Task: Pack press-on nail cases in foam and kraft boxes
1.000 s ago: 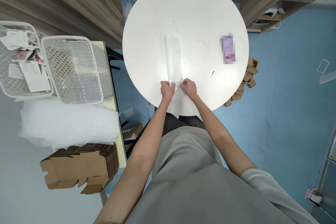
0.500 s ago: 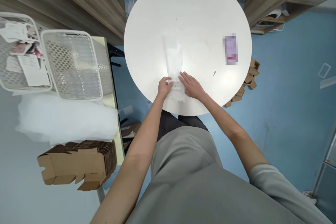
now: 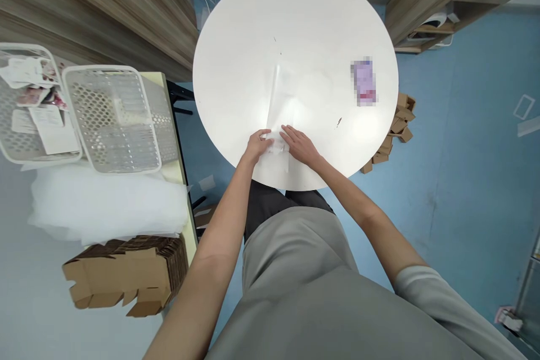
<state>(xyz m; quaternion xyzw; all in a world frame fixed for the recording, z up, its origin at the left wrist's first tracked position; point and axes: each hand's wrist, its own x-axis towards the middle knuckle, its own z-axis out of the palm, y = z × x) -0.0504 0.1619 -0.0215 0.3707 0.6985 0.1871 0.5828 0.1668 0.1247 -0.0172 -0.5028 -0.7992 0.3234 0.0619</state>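
Note:
A long clear plastic bag (image 3: pixel 282 102) lies on the round white table (image 3: pixel 295 22), running away from me. My left hand (image 3: pixel 256 146) rests on the bag's near end with its fingers curled onto the plastic. My right hand (image 3: pixel 298 145) lies flat beside it, fingers stretched out and pressing on the same near end. A small whitish thing shows inside the bag between the two hands; I cannot make out what it is.
A purple blurred item (image 3: pixel 364 82) lies on the table's right side. Left of me, a side table holds two white perforated baskets (image 3: pixel 110 118), a heap of clear bags (image 3: pixel 105 202) and flat cardboard boxes (image 3: pixel 126 273). Small cartons (image 3: pixel 394 129) lie on the blue floor.
A second ago both hands pinched the bag's near end. The right hand has since opened and laid flat on it, and the bag has slid a little toward me.

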